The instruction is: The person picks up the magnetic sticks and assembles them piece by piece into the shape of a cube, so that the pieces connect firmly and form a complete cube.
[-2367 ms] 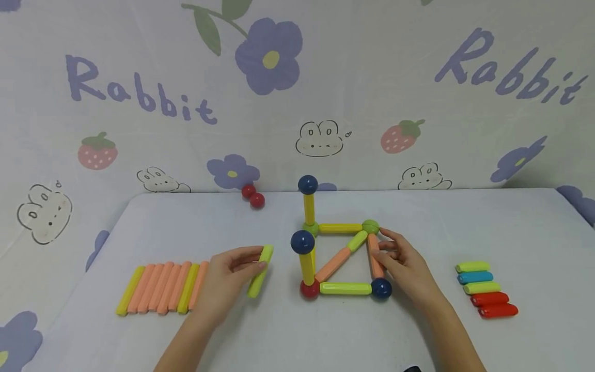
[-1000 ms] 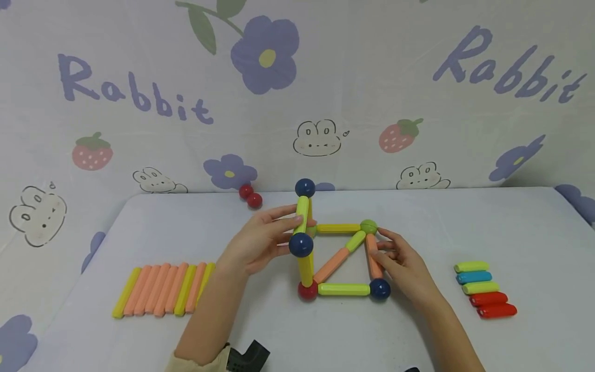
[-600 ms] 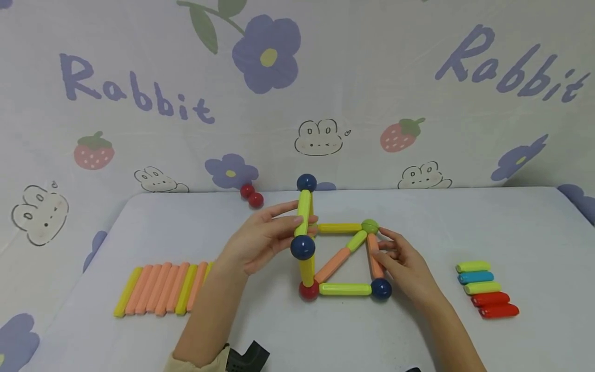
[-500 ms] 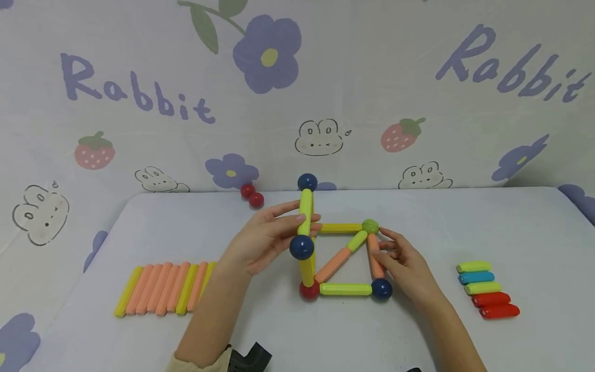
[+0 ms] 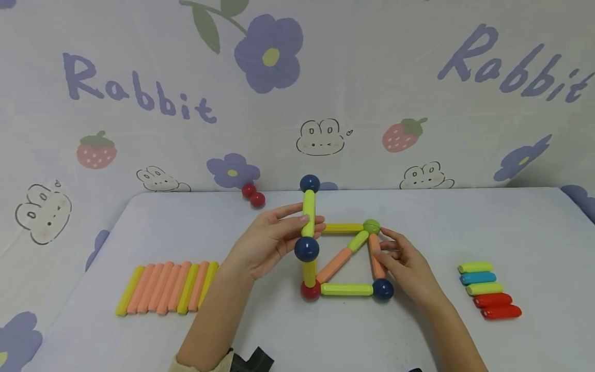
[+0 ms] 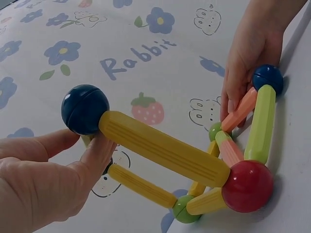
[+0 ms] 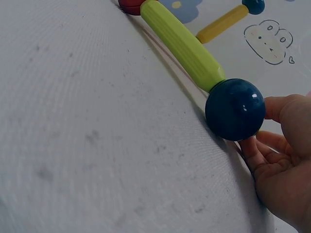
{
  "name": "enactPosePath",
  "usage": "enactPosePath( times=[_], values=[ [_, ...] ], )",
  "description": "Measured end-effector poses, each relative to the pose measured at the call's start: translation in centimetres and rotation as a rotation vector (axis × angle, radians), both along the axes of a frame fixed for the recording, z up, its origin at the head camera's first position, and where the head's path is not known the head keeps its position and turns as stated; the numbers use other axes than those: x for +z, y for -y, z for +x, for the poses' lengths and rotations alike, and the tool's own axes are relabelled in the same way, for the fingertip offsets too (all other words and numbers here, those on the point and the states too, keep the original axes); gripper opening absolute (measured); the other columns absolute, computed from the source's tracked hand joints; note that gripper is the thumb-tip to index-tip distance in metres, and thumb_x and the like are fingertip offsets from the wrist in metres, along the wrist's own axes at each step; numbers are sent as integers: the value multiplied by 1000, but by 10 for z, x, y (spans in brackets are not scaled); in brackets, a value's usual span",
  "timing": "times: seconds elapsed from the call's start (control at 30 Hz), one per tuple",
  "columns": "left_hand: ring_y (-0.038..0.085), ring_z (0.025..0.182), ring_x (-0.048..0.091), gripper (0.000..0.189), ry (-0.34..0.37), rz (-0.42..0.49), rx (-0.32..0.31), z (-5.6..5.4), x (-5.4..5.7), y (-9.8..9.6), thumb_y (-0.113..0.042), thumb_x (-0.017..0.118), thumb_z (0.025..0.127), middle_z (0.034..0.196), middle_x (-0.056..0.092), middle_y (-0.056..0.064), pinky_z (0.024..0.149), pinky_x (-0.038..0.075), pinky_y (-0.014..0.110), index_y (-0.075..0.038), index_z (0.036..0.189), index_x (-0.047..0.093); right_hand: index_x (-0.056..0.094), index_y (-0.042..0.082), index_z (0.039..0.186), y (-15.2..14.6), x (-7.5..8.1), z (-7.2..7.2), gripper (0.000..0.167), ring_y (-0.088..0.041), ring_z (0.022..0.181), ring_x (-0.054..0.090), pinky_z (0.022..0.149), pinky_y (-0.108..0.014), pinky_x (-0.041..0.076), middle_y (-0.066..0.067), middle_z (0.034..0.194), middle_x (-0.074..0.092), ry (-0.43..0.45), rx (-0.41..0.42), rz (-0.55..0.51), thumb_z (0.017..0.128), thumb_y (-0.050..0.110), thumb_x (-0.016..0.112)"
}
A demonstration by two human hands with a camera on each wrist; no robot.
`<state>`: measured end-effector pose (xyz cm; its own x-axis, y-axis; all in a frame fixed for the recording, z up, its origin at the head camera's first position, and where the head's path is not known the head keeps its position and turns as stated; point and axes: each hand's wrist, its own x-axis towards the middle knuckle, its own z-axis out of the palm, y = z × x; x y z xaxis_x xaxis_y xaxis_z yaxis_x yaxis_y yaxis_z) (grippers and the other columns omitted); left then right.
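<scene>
A frame of building sticks and balls stands mid-table in the head view. My left hand [image 5: 265, 240] pinches a lime-green stick [image 5: 309, 206] that spans from the far blue ball [image 5: 309, 183] to the near blue ball [image 5: 307, 249]. Those balls top two yellow uprights; the near upright [image 6: 165, 148] rises from a red ball [image 6: 248, 186]. On the frame's right side, my right hand [image 5: 409, 266] holds an orange stick [image 5: 375, 253] between a green ball [image 5: 371, 226] and a low blue ball [image 7: 235, 109]. An orange-and-lime diagonal [image 5: 339, 261] crosses the base.
Orange and yellow sticks [image 5: 158, 288] lie in a row at left. Several short sticks [image 5: 481, 278], lime, blue and red, lie at right. Two red balls [image 5: 257, 200] sit near the table's back edge. Behind hangs a patterned cloth [image 5: 362, 77].
My left hand has brought the lime-green stick right and up, from beside the frame to between the two upper blue balls. My right hand keeps its hold on the orange stick.
</scene>
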<state>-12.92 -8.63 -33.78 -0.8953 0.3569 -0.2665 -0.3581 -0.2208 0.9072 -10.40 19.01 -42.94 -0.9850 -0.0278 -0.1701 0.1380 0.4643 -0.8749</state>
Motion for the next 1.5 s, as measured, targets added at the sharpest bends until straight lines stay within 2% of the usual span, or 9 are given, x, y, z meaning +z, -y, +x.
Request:
enactPosePath(
  times=[0.43,0.67,0.8,0.93,1.03,1.17,1.23,1.37,1.5],
  values=[
    [35,130,66,47,-44,-130,27,1,0,26,-13,54,111,148,57,25,101,56,33,0,156,47,33,7,164,-12,6,1,61,-23,110,66,90,-25,53,-24,148,55,20,44,-13,112,29,54],
    [38,132,64,51,-102,-178,72,2,2,48,-11,55,110,150,54,31,103,54,36,4,156,42,34,6,163,-42,17,4,57,-33,116,66,83,-13,53,-27,149,53,-49,9,44,113,28,50],
    [32,129,67,49,-112,-261,126,6,-2,61,-12,56,110,150,54,30,104,53,37,2,156,45,39,4,161,-63,24,7,55,-10,107,68,81,-9,52,-25,144,57,-141,-20,97,112,26,51],
    [25,124,70,49,-118,-299,163,14,-5,73,-13,54,111,150,54,29,103,54,32,0,157,44,46,5,157,-83,28,11,50,12,98,60,79,-7,50,3,132,66,-219,-48,128,111,24,53],
    [20,120,72,50,-123,-311,191,21,-6,81,-15,57,110,147,58,26,101,56,29,1,156,45,48,6,156,-94,32,14,50,-4,111,61,80,-11,49,2,133,66,-207,-79,192,112,28,52],
    [17,119,71,52,-103,-360,229,32,-9,94,-19,60,109,146,61,22,100,56,28,0,156,45,45,6,158,-107,37,17,55,-45,131,49,95,-45,53,-28,152,50,-124,-118,249,113,36,47],
    [18,124,69,54,-82,-398,233,37,-12,100,-20,59,110,149,59,22,102,55,28,0,157,44,44,5,158,-116,38,18,57,-57,134,42,91,-56,50,-32,155,44,-82,-127,267,113,39,47],
    [26,138,61,56,-41,-483,228,48,-21,112,-25,57,111,156,54,21,106,51,31,-2,159,42,46,2,155,-134,36,20,60,-58,129,42,78,-32,54,-35,153,40,-29,-115,313,111,41,52],
    [29,144,55,57,-13,-566,226,59,-31,119,-28,59,110,157,54,18,109,49,29,-4,159,44,45,1,155,-149,30,20,67,-59,129,40,81,-41,58,-38,154,35,66,-89,342,107,46,59]
  ],
)
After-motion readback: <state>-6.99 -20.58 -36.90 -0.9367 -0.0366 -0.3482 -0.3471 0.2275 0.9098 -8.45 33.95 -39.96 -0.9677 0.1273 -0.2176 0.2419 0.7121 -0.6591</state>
